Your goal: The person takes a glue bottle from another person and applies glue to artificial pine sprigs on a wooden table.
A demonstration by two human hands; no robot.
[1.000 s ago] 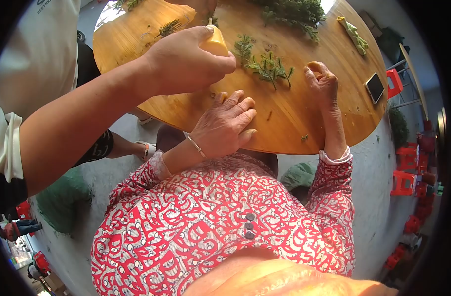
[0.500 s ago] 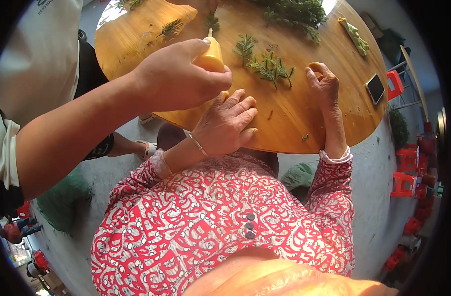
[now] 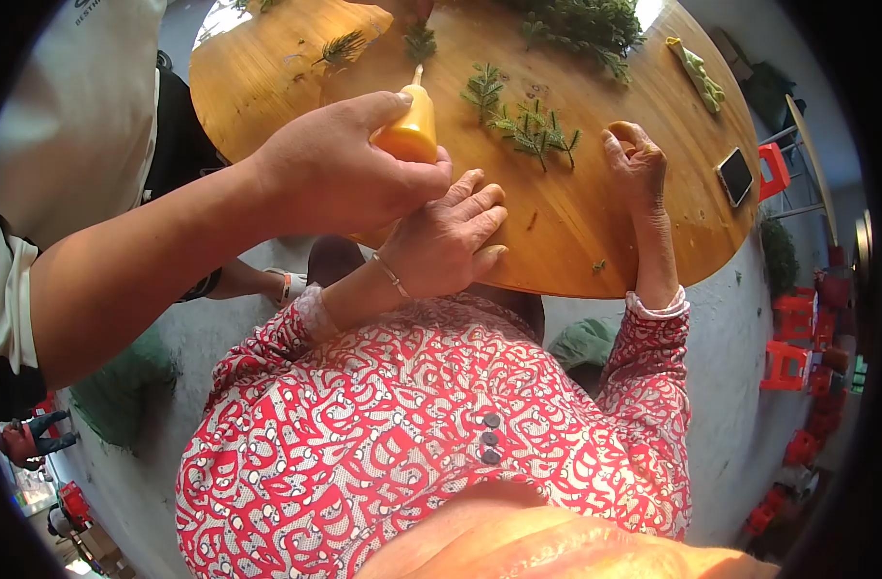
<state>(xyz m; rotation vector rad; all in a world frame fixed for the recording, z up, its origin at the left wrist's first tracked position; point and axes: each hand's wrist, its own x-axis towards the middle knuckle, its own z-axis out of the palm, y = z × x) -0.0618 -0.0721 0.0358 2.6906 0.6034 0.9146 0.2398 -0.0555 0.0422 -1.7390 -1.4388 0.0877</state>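
My left hand [image 3: 448, 236] lies flat on the near edge of the round wooden table [image 3: 557, 241], palm down, fingers spread, nothing in it. My right hand [image 3: 636, 164] rests on the table further right, its fingers curled; whether they hold anything is hidden. Between and beyond my hands lie green sprigs, a small one [image 3: 482, 92] and a wider branched one [image 3: 536, 133]. Just over my left hand, another person's hand [image 3: 344, 164] holds a yellow squeeze bottle [image 3: 412, 125] with its nozzle up, near a sprig [image 3: 420, 41] further back.
A pile of green branches [image 3: 591, 34] is at the table's far side. At the right lie a yellow-green cloth [image 3: 696, 75] and a phone [image 3: 735, 177]. Another sprig [image 3: 343, 48] lies at the back left. The other person's forearm [image 3: 151, 251] crosses from the left.
The other person's hand with the yellow bottle has moved down and slightly left, nearer my left hand. My own hands have stayed almost where they were.
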